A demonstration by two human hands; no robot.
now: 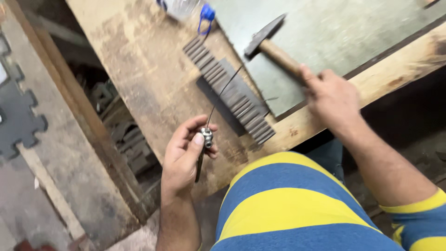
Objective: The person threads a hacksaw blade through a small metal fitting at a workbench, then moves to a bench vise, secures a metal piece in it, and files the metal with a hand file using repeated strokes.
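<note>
Here the left hand (186, 151) pinches a thin wire tool (206, 137), the right hand (327, 93) grips a hammer (274, 49) — a misaimed blow could bend the wire

Blue and yellow striped shirt (288, 204), brown wooden hammer handle (281, 56) with dark grey head (264, 33), grey ribbed metal strip (227, 90), blue bottle cap (207, 13), worn brown workbench (139, 60), grey-green sheet (334, 32)
</note>
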